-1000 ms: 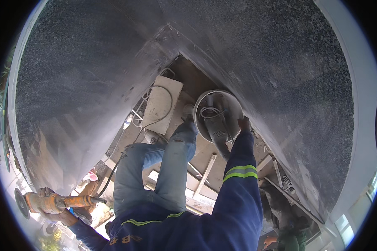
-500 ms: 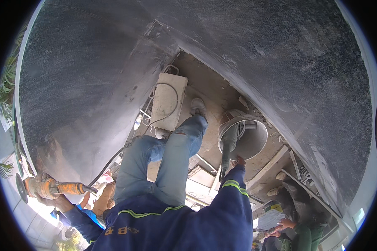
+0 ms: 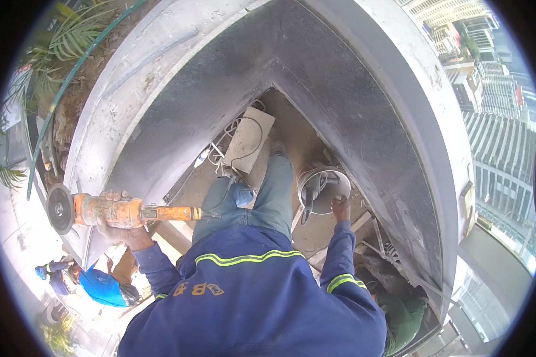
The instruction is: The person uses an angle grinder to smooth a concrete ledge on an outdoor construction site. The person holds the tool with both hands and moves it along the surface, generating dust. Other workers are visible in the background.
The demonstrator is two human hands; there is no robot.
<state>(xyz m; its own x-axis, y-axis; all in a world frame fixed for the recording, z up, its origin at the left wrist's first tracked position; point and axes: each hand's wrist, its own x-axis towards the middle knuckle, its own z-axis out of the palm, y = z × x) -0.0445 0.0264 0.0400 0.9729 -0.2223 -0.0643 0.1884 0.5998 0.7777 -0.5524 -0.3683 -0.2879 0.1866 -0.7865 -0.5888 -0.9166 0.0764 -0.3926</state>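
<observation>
My left hand [image 3: 122, 229] grips an orange angle grinder [image 3: 110, 210] held out to the left, its grey disc [image 3: 59, 208] at the far end. My right hand [image 3: 341, 208] holds the rim of a white round bucket [image 3: 323, 190] with a dark tool inside, low beside my right leg. My legs in blue jeans [image 3: 262, 199] stand in a narrow dusty corner between dark granite slabs [image 3: 339, 107].
A pale board [image 3: 250, 140] with white cables [image 3: 220, 156] lies ahead of my feet. A grey concrete ledge [image 3: 155, 65] with plants runs at the left. Another person in blue [image 3: 98, 285] is far below at lower left. Tall buildings [image 3: 494, 119] show at the right.
The view has tilted, showing more ledge and buildings. My left hand has raised the grinder into view at the left. My right hand has moved the bucket down beside my right leg.
</observation>
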